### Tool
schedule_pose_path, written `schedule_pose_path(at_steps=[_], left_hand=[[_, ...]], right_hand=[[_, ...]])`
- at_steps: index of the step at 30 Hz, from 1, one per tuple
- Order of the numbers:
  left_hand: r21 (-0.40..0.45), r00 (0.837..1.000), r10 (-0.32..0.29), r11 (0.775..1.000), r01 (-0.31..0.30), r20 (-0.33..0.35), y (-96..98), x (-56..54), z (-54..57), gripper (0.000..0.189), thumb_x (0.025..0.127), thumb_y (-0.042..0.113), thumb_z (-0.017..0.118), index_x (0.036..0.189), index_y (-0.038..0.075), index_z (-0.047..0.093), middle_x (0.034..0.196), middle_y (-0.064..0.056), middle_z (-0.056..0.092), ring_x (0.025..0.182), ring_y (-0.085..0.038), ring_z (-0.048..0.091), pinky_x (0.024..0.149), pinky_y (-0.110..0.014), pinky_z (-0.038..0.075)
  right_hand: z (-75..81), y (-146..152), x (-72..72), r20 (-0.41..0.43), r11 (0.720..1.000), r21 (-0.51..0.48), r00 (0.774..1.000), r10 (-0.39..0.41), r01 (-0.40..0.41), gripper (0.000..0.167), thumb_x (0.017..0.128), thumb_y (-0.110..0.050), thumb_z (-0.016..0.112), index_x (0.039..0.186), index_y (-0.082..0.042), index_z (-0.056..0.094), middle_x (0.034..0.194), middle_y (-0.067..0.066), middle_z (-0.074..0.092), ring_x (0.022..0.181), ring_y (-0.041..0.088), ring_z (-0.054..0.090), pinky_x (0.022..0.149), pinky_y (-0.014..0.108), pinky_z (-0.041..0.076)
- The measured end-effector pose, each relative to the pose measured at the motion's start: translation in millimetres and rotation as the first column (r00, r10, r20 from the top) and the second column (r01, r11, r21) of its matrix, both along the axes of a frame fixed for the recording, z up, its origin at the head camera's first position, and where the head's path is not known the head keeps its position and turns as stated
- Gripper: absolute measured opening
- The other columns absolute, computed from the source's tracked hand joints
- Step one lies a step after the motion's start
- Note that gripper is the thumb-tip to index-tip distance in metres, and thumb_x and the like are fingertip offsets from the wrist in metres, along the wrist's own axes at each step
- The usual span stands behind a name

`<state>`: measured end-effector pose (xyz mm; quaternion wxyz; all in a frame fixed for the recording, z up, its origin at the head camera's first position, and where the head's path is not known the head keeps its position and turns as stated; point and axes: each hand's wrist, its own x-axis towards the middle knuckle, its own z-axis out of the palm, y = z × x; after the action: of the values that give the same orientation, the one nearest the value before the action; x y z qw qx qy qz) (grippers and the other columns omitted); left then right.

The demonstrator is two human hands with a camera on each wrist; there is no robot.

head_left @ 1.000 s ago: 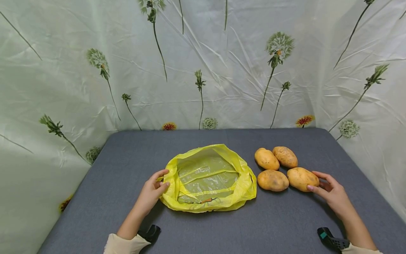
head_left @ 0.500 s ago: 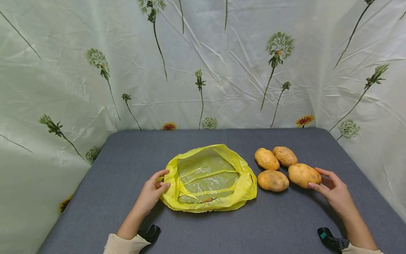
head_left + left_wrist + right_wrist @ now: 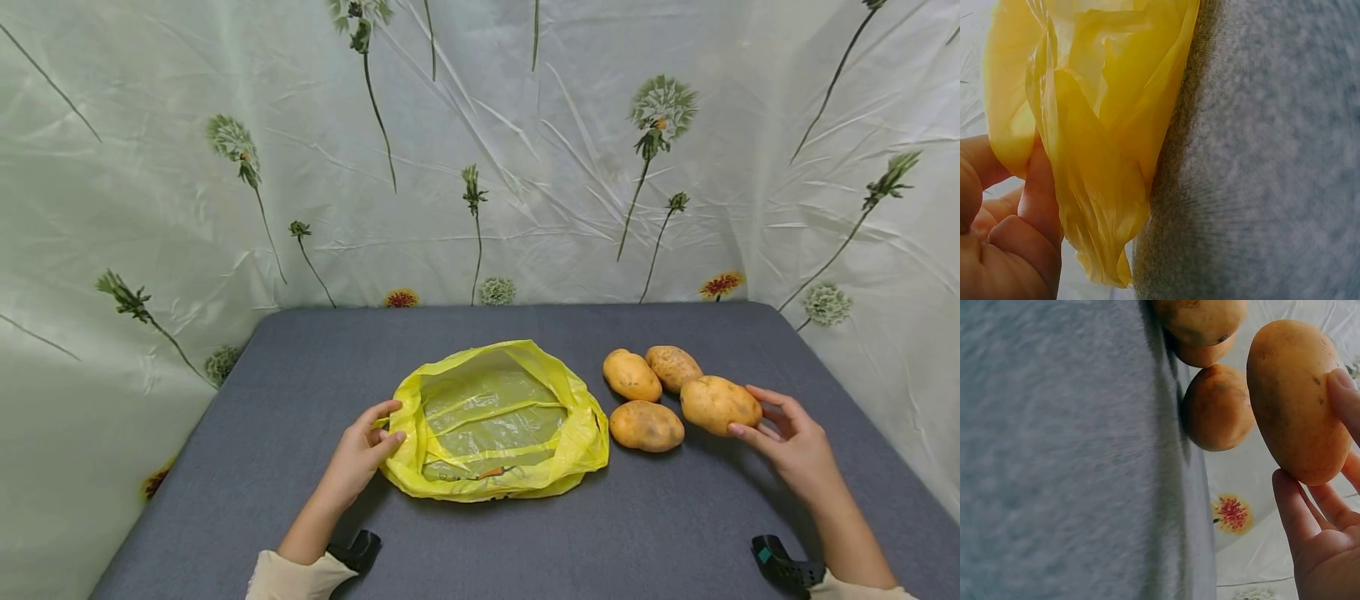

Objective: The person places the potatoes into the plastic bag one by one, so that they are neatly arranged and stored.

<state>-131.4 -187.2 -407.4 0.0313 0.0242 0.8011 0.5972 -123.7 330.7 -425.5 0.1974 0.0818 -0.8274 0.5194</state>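
A yellow plastic bag [image 3: 498, 417] lies on the table with its mouth spread wide; its inside shows bare. My left hand [image 3: 365, 454] pinches the bag's left rim between thumb and fingers, and the left wrist view shows the thin film [image 3: 1104, 144] caught there. On the right, my right hand [image 3: 798, 450] holds a potato [image 3: 720, 405] by its right end, raised a little off the table. The right wrist view shows that potato [image 3: 1297, 403] between thumb and fingertips, apart from the table surface.
Three more potatoes lie between bag and right hand: one at the front [image 3: 647, 426], one behind it [image 3: 632, 375] and one at the back [image 3: 673, 368]. The grey-blue table [image 3: 495, 550] ends at a flower-printed curtain [image 3: 450, 233].
My right hand has lifted the potato from the table, shifting it slightly up and away from me. The left hand and the bag have stayed nearly still.
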Motion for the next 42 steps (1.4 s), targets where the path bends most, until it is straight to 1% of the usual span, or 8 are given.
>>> schedule_pose_path(at_steps=[3, 7, 13, 22, 26, 30, 35, 42], left_hand=[[0.001, 1.0, -0.006, 1.0, 0.006, -0.006, 1.1, 1.9, 2.5, 0.044, 0.084, -0.005, 0.058, 0.125, -0.005, 0.044, 0.096, -0.02, 0.051, 0.059, -0.011, 0.047, 0.048, -0.021, 0.038], [-0.012, 1.0, -0.006, 1.0, 0.006, 0.005, 1.0, 2.5, 2.6, 0.044, 0.084, -0.004, 0.058, 0.126, -0.004, 0.043, 0.091, -0.02, 0.051, 0.058, -0.012, 0.047, 0.048, -0.022, 0.038], [-0.013, 1.0, -0.001, 1.0, 0.001, 0.022, 1.1, 2.5, 3.0, 0.045, 0.084, -0.003, 0.059, 0.126, -0.003, 0.044, 0.091, -0.018, 0.053, 0.06, -0.013, 0.049, 0.049, -0.022, 0.038], [-0.009, 0.999, 0.008, 1.0, -0.007, 0.031, 1.2, 3.3, 3.4, 0.046, 0.083, -0.004, 0.059, 0.126, -0.002, 0.044, 0.085, -0.016, 0.055, 0.059, -0.013, 0.049, 0.048, -0.022, 0.038], [-0.011, 1.0, 0.004, 1.0, -0.004, 0.02, -3.1, -2.5, -9.5, 0.047, 0.083, -0.001, 0.061, 0.127, -0.001, 0.044, 0.081, -0.014, 0.055, 0.058, -0.013, 0.048, 0.048, -0.023, 0.038], [-0.016, 1.0, -0.003, 1.0, 0.002, -0.023, -8.3, -9.3, -26.0, 0.047, 0.083, 0.002, 0.062, 0.127, 0.003, 0.045, 0.083, -0.012, 0.055, 0.058, -0.012, 0.048, 0.047, -0.023, 0.039], [-0.019, 0.998, -0.005, 1.0, 0.004, -0.055, -8.9, -9.4, -28.2, 0.046, 0.083, 0.002, 0.063, 0.126, 0.003, 0.046, 0.089, -0.014, 0.053, 0.059, -0.012, 0.049, 0.047, -0.023, 0.04], [-0.03, 0.999, -0.002, 1.0, 0.001, -0.039, -9.1, -9.6, -28.7, 0.046, 0.083, 0.002, 0.062, 0.126, 0.006, 0.046, 0.091, -0.014, 0.054, 0.059, -0.012, 0.049, 0.047, -0.023, 0.039]], right_hand=[[4.8, -3, -1.0, 0.01, 1.0, 0.023, 1.0, -0.007, 0.007, 0.056, 0.073, 0.015, 0.065, 0.124, 0.001, 0.045, 0.119, -0.013, 0.044, 0.103, -0.007, 0.044, 0.076, 0.008, 0.038], [10.0, -9, -4.3, 0.01, 0.999, 0.029, 1.0, 0.016, -0.016, 0.058, 0.073, 0.015, 0.065, 0.125, 0.001, 0.045, 0.119, -0.013, 0.043, 0.102, -0.008, 0.044, 0.077, 0.008, 0.039], [19.7, -19, -14.6, -0.033, 0.995, 0.006, 0.995, 0.099, -0.099, 0.058, 0.07, 0.02, 0.064, 0.123, 0.007, 0.044, 0.119, -0.009, 0.045, 0.105, -0.003, 0.046, 0.079, 0.011, 0.039], [37.3, -41, -29.7, -0.064, 0.978, 0.04, 0.976, 0.208, -0.206, 0.058, 0.069, 0.021, 0.065, 0.121, 0.01, 0.042, 0.12, -0.006, 0.044, 0.106, 0.0, 0.046, 0.081, 0.012, 0.039], [43.1, -55, -33.9, -0.068, 0.97, 0.039, 0.968, 0.24, -0.238, 0.059, 0.067, 0.02, 0.066, 0.12, 0.012, 0.043, 0.119, -0.005, 0.043, 0.105, 0.001, 0.046, 0.081, 0.012, 0.039], [46.7, -69, -38.7, -0.07, 0.959, 0.017, 0.956, 0.284, -0.283, 0.058, 0.067, 0.021, 0.066, 0.12, 0.014, 0.042, 0.117, 0.001, 0.042, 0.106, 0.003, 0.047, 0.082, 0.015, 0.04], [48.6, -86, -45.7, -0.056, 0.938, -0.022, 0.937, 0.345, -0.347, 0.057, 0.069, 0.018, 0.066, 0.12, 0.014, 0.043, 0.116, 0.003, 0.042, 0.106, 0.005, 0.047, 0.082, 0.017, 0.042], [49.1, -111, -53.9, -0.038, 0.919, 0.022, 0.918, 0.394, -0.393, 0.056, 0.07, 0.012, 0.069, 0.121, 0.01, 0.045, 0.118, 0.014, 0.042, 0.107, 0.004, 0.044, 0.083, 0.016, 0.04]])
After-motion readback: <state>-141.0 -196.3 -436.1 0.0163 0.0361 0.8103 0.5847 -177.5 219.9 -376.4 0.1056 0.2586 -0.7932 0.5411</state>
